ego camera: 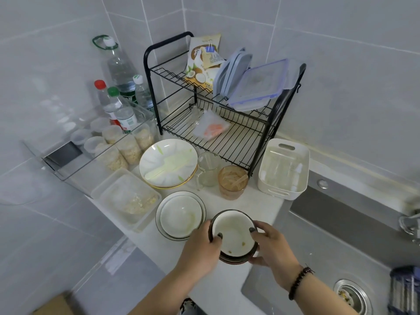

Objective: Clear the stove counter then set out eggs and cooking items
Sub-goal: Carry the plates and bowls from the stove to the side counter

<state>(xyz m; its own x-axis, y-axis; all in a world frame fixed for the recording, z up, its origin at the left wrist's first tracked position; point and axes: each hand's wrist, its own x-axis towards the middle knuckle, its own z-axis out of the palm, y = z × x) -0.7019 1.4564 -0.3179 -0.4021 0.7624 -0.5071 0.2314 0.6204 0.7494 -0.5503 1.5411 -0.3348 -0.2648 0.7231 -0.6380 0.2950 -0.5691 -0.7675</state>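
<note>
Two hands are gripping a dark-rimmed bowl (234,237) at six o'clock on the desk (256,201): the left hand (202,248) is curling round its nine o'clock side, thumb over the rim, and the right hand (272,244) is curling round its three o'clock side. Stacked white plates (180,215) are lying just beside it at nine o'clock. A black dish rack (227,105) is standing at twelve o'clock, the sink (329,246) at three.

Forearms: bare, sleeveless.
Right wrist: dark beaded bracelet (300,283) with frayed knot.
Nails: dark polish on both hands.
</note>
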